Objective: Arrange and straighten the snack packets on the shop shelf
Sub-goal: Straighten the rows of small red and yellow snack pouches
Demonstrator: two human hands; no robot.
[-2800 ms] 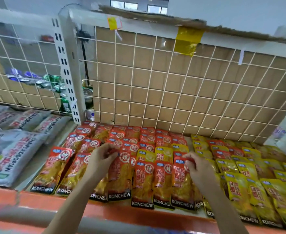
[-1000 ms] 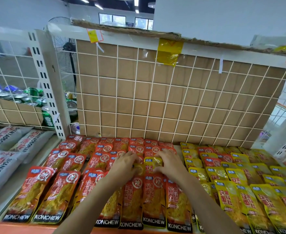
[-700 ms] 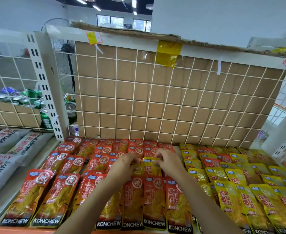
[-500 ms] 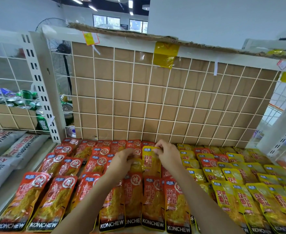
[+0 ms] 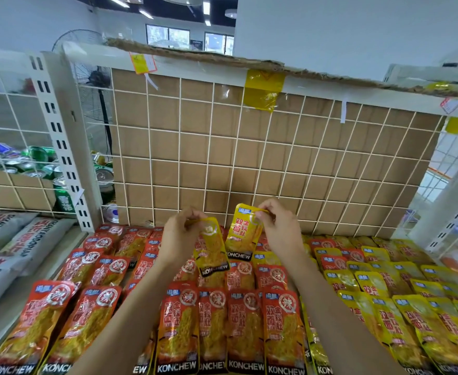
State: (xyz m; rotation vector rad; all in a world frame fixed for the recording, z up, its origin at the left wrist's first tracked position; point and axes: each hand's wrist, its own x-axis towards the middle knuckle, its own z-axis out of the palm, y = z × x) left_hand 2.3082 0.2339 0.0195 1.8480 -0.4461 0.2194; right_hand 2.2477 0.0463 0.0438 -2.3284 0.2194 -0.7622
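Observation:
Rows of red KONCHEW snack packets [image 5: 245, 328] cover the left and middle of the shelf, and yellow packets [image 5: 401, 318] fill the right side. My left hand [image 5: 180, 234] pinches the top edge of one yellow packet [image 5: 212, 250], which hangs above the red rows. My right hand [image 5: 279, 226] pinches the top corner of a second yellow packet [image 5: 242, 234], lifted beside the first. Both packets hang upright just in front of the wire-grid back panel [image 5: 249, 158].
Grey sacks [image 5: 8, 239] lie on the neighbouring shelf at the left, past a white slotted upright [image 5: 65, 147]. Drink cans [image 5: 35, 163] sit behind the left mesh. Another white upright [image 5: 444, 209] stands at the right. A cardboard sheet lies on top of the panel.
Both hands were down among the middle rows, gripping yellow packets. They have risen toward the back panel, each lifting one yellow packet clear of the red rows.

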